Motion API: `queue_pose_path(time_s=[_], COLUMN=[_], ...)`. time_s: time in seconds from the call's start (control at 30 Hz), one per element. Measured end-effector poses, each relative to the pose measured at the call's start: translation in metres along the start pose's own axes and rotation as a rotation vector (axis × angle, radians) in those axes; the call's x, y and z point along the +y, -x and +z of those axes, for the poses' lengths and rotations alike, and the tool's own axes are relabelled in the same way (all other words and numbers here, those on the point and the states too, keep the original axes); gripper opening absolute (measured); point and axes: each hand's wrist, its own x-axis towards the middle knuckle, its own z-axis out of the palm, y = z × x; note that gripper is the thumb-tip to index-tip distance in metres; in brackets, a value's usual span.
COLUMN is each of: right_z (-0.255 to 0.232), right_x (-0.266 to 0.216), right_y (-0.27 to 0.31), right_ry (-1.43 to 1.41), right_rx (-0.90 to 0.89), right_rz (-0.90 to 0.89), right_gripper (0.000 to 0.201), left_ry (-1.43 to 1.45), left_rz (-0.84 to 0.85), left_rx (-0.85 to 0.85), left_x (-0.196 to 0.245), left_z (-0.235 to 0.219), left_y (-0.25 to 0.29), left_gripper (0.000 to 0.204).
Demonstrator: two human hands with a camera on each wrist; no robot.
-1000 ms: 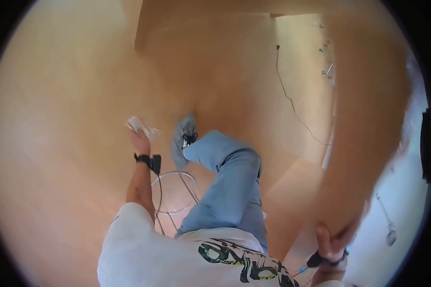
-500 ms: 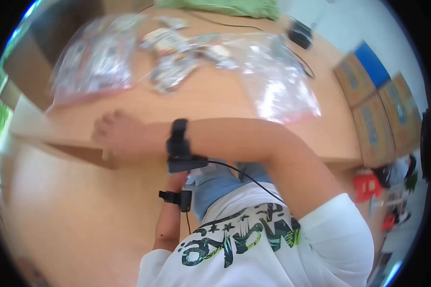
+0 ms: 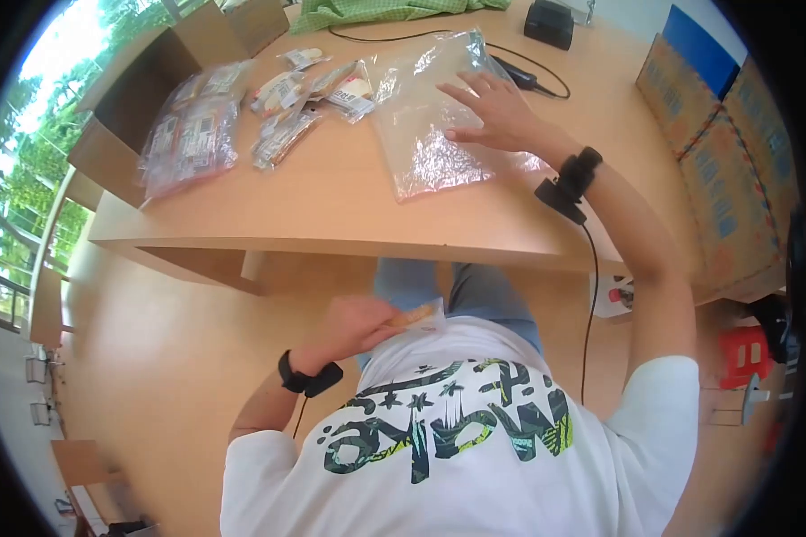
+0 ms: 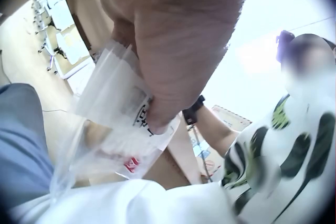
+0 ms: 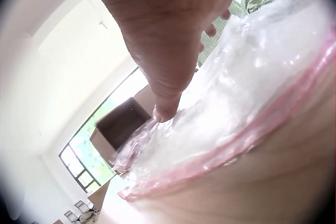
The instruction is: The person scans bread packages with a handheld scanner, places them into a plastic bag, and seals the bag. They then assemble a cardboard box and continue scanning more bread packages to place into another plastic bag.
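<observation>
In the head view the left hand [image 3: 356, 328] pinches a small clear packet [image 3: 426, 317] just in front of the shirt. Dark print and a red mark show on that packet [image 4: 118, 134] in the left wrist view, with the thumb lying on it. The right hand [image 3: 501, 115], fingers spread, is over a large clear plastic bag [image 3: 430, 166] on the table. In the right wrist view its thumb tip is at the surface of the bag [image 5: 226, 113], which has a pink edge; whether it presses there I cannot tell.
Several small packets [image 3: 282, 94] lie on the table [image 3: 331, 210], left of the large bag. A filled clear bag [image 3: 188, 148] lies beside an open carton [image 3: 134, 98]. At the back are a green cloth [image 3: 376, 11], a black box [image 3: 548, 24] and a cable. Cartons [image 3: 725, 179] stand at right.
The view has turned from the floor to the table. The right arm has swung from across the body to the large bag, and the left hand has come out from beneath it with the packet.
</observation>
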Motion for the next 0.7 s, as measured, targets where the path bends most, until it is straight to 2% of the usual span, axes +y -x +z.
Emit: queue_pose_path(time_s=[0.03,0.1,0.17,0.23,0.3,0.37,0.4,0.47,0.5,0.53,0.57,0.6,0.63,0.67,0.7], right_z=[0.009,0.018,0.019,0.006,-0.005,-0.011,-0.013,-0.021,-0.024,-0.026,-0.041,-0.053,-0.052,-0.049,-0.047], right_x=[0.004,-0.019,-0.041,-0.050,-0.050,-0.041,-0.032,-0.009,0.000,0.007,0.012,0.012,0.014,0.018,0.022], right_y=[0.002,0.011,0.012,0.007,0.002,-0.008,-0.015,-0.031,-0.035,-0.039,-0.042,-0.041,-0.040,-0.038,-0.037], right_ry=[-0.027,-0.071,-0.077,-0.079,-0.089,-0.102,-0.196,-0.379,-0.688,-0.985,-1.335,-1.655,-1.634,-1.609,-1.442], right_rx=[-0.097,-0.195,-0.258,-0.332,-0.403,-0.467,-0.493,-0.535,-0.337,-0.123,-0.103,-0.115,-0.072,-0.035,-0.025], right_rz=[0.052,0.083,0.126,0.130,0.125,0.114,0.117,0.130,0.163,0.194,0.337,0.352,0.323,0.294,0.396], right_gripper=[0.073,0.073,0.072,0.072,0.072,0.072,0.074,0.078,0.076,0.075,0.066,0.062,0.062,0.062,0.057], left_ry=[0.018,0.048,0.300,0.373,0.572,0.793,0.906,1.014,1.073,0.988,0.908,0.833,0.819,0.898,0.971], left_rz=[-0.064,-0.183,-0.461,-0.406,-0.350,-0.409,-0.429,-0.430,-0.429,-0.416,-0.398,-0.371,-0.422,-0.390,-0.367], left_rx=[0.052,0.178,0.340,0.531,0.630,0.699,0.730,0.735,0.734,0.653,0.565,0.466,0.378,0.329,0.291], left_x=[0.008,0.016,0.002,-0.029,-0.058,-0.087,-0.096,-0.102,-0.106,-0.114,-0.124,-0.127,-0.126,-0.119,-0.112], left_z=[-0.018,-0.052,-0.081,-0.110,-0.131,-0.147,-0.150,-0.146,-0.145,-0.142,-0.134,-0.127,-0.120,-0.111,-0.105], left_y=[0.000,-0.007,-0.022,-0.059,-0.098,-0.133,-0.148,-0.177,-0.191,-0.202,-0.213,-0.228,-0.240,-0.251,-0.257], left_gripper=[0.021,0.023,0.023,0.022,0.024,0.026,0.027,0.028,0.029,0.030,0.031,0.031,0.034,0.035,0.035])
